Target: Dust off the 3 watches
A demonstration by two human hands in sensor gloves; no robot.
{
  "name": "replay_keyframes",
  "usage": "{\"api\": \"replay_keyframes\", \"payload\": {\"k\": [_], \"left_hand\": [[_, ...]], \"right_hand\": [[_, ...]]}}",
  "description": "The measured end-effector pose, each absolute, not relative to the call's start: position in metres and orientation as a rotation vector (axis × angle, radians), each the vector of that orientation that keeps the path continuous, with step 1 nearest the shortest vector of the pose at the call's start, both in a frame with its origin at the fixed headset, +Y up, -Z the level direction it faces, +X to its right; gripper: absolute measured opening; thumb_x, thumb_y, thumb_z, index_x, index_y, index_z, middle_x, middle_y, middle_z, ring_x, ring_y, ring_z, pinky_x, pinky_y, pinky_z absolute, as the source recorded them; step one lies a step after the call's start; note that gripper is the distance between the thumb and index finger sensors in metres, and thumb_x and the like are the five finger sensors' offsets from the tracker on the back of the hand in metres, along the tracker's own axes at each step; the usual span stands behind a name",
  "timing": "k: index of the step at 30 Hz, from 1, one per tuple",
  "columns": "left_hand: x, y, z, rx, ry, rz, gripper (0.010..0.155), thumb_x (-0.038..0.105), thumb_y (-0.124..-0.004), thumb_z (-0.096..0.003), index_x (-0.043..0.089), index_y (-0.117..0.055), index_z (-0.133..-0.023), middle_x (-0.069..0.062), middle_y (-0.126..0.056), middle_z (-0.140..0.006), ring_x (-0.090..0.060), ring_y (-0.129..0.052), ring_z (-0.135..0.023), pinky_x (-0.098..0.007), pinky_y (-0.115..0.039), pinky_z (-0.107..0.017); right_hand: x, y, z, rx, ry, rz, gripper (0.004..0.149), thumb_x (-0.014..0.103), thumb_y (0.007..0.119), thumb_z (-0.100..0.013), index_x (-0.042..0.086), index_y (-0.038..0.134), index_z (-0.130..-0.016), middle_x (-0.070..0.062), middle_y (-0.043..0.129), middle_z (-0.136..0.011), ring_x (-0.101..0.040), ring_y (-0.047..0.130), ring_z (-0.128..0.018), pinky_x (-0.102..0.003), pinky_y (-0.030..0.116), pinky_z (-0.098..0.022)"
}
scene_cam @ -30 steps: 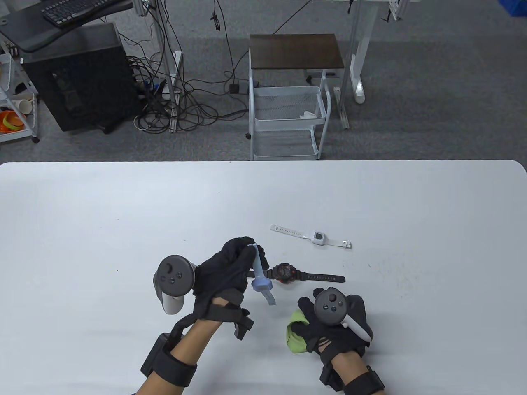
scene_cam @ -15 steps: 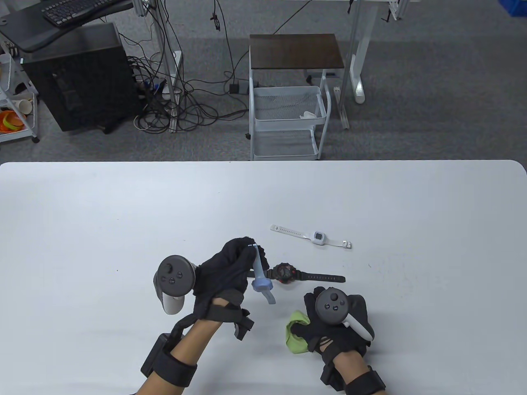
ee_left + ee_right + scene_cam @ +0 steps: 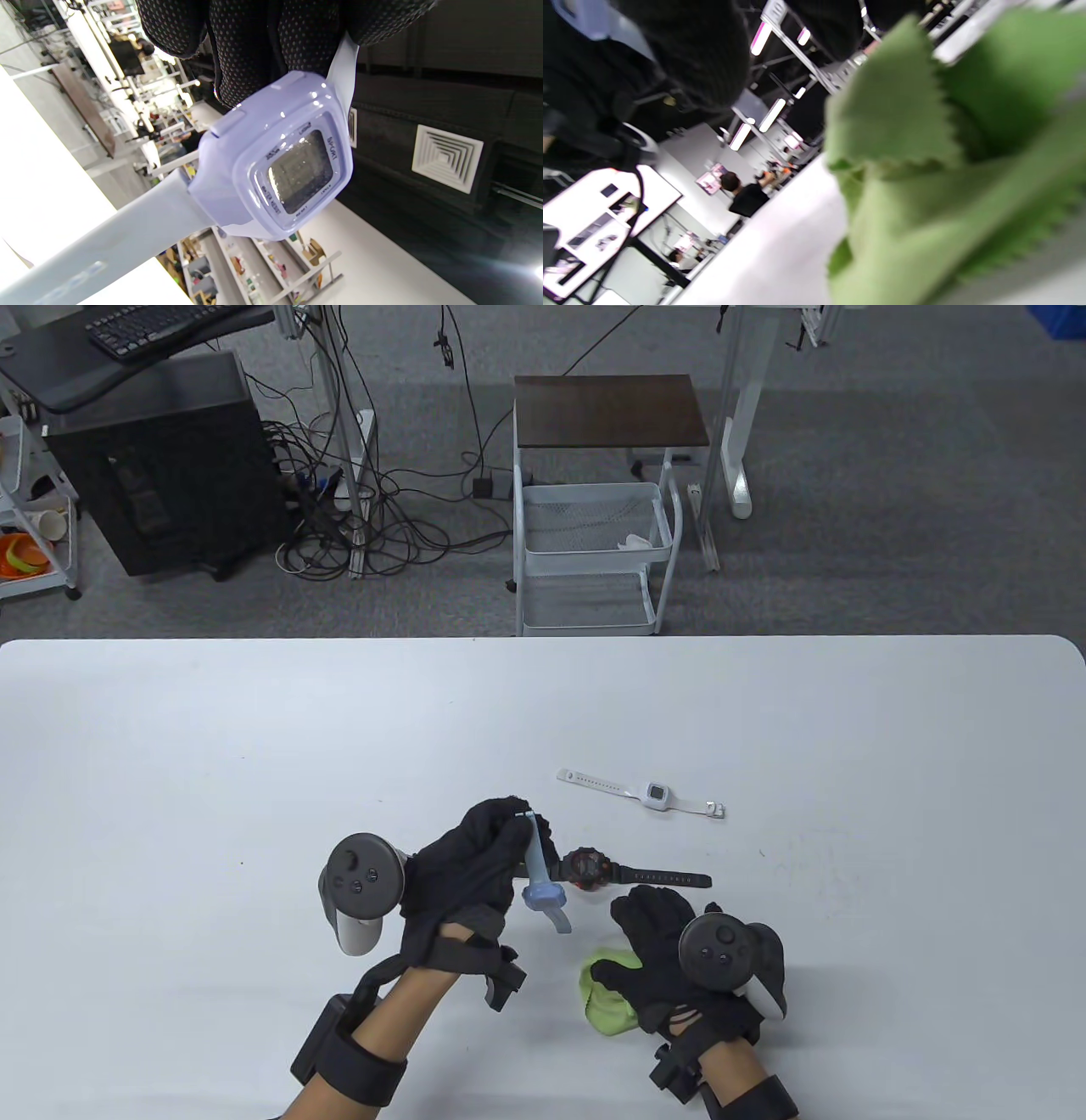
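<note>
L hand [image 3: 475, 869] is raised over the table [image 3: 170, 780], fingers curled round the strap of a lilac digital watch [image 3: 543, 893], its square face tipped toward the wrist cam. R hand [image 3: 670, 959] sits just right of it, near edge, fingers fairly straight above a green cloth [image 3: 607, 1005]; can't tell if it's gripped. Black watch w/ red trim [image 3: 588, 867] lies flat between the hands, white watch [image 3: 657, 795] farther back, apart.

Glossy plastic lilac watch [image 3: 271, 178] (smooth), matt green cloth [image 3: 925, 169]
</note>
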State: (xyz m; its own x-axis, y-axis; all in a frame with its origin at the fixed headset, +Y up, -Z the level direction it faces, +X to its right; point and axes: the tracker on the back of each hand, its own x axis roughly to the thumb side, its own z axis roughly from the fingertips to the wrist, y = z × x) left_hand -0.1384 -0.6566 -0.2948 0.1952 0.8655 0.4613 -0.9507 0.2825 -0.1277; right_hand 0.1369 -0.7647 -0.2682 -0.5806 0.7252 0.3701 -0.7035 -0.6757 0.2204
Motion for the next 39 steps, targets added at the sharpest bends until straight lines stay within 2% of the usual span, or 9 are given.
{"api": "replay_keyframes", "payload": {"k": [12, 22, 27, 39], "left_hand": [[-0.125, -0.650, -0.285, 0.172, -0.560, 1.319, 0.043, 0.049, -0.065, -0.0613, 0.020, -0.068, -0.093, 0.011, -0.097, -0.071, -0.013, -0.096, -0.083, -0.045, -0.072, -0.069], [-0.125, -0.651, -0.285, 0.153, -0.554, 1.357, 0.043, 0.049, -0.065, -0.0612, 0.020, -0.068, -0.093, 0.011, -0.097, -0.072, -0.013, -0.096, -0.084, -0.046, -0.072, -0.069], [-0.125, -0.651, -0.284, 0.155, -0.545, 1.367, 0.043, 0.049, -0.065, -0.0612, 0.020, -0.068, -0.093, 0.011, -0.096, -0.072, -0.013, -0.096, -0.084, -0.046, -0.072, -0.069], [-0.138, -0.648, -0.284, 0.245, -0.490, 1.306, 0.043, 0.050, -0.065, -0.0613, 0.020, -0.068, -0.093, 0.012, -0.096, -0.073, -0.013, -0.096, -0.085, -0.046, -0.071, -0.070]], "right_hand": [[0.127, -0.759, -0.261, 0.677, -0.072, 2.191, 0.067, 0.050, 0.088, -0.037, 0.011, 0.079, -0.090, -0.025, 0.076, -0.095, -0.055, 0.069, -0.084, -0.085, 0.019, -0.049], [0.126, -0.758, -0.261, 0.683, -0.145, 2.158, 0.046, 0.044, 0.088, -0.038, 0.016, 0.095, -0.074, -0.017, 0.096, -0.078, -0.047, 0.087, -0.071, -0.084, 0.026, -0.050], [0.127, -0.758, -0.260, 0.671, -0.168, 2.144, 0.041, 0.042, 0.088, -0.038, 0.018, 0.098, -0.069, -0.015, 0.100, -0.073, -0.045, 0.090, -0.068, -0.084, 0.027, -0.050], [0.128, -0.757, -0.261, 0.671, -0.160, 2.121, 0.039, 0.041, 0.088, -0.038, 0.018, 0.099, -0.066, -0.015, 0.101, -0.070, -0.045, 0.091, -0.065, -0.084, 0.028, -0.049]]}}
